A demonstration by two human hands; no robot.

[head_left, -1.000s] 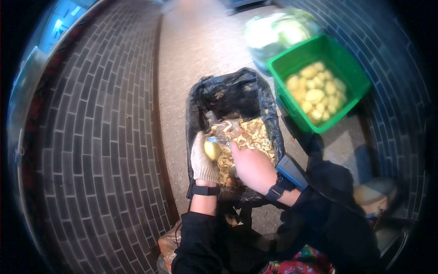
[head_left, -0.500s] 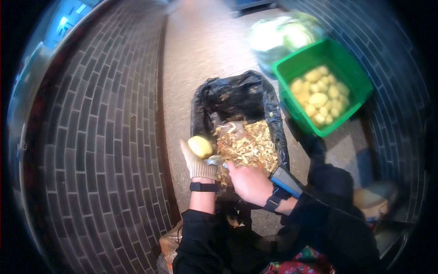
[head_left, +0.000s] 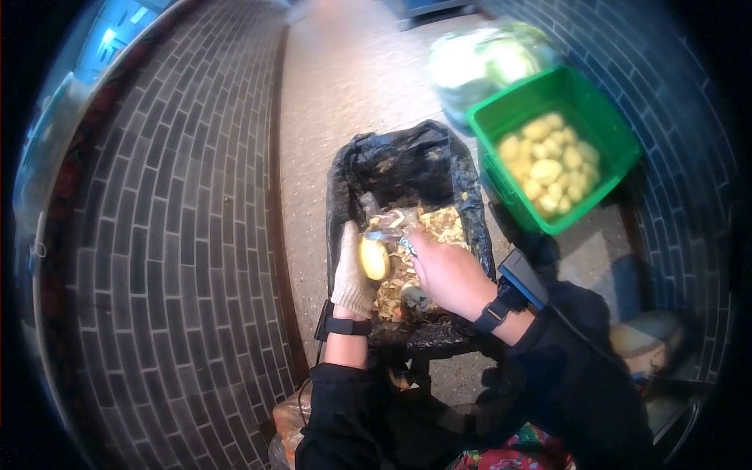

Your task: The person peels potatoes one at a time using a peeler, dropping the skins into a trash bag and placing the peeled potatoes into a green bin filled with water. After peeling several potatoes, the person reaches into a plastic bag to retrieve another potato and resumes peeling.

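My left hand (head_left: 352, 274), in a pale knitted glove, is closed round a yellow peeled potato (head_left: 374, 259) over the left side of a bin lined with a black bag (head_left: 399, 149). Bare, my right hand (head_left: 448, 276) grips a small peeler (head_left: 388, 235), whose metal end lies at the top of the potato. Beneath both hands, pale peelings (head_left: 442, 225) fill the lower part of the bin. Part of the peeler's handle is hidden by my right fingers.
A green crate (head_left: 495, 168) holding several peeled potatoes (head_left: 547, 171) stands at the upper right. Behind it is a clear bag with pale green contents (head_left: 493, 59). A dark brick wall (head_left: 172, 235) runs along the left, and another curves along the right.
Both hands have moved up and to the right. The potato has turned more upright, and the peeler has risen to its top end.
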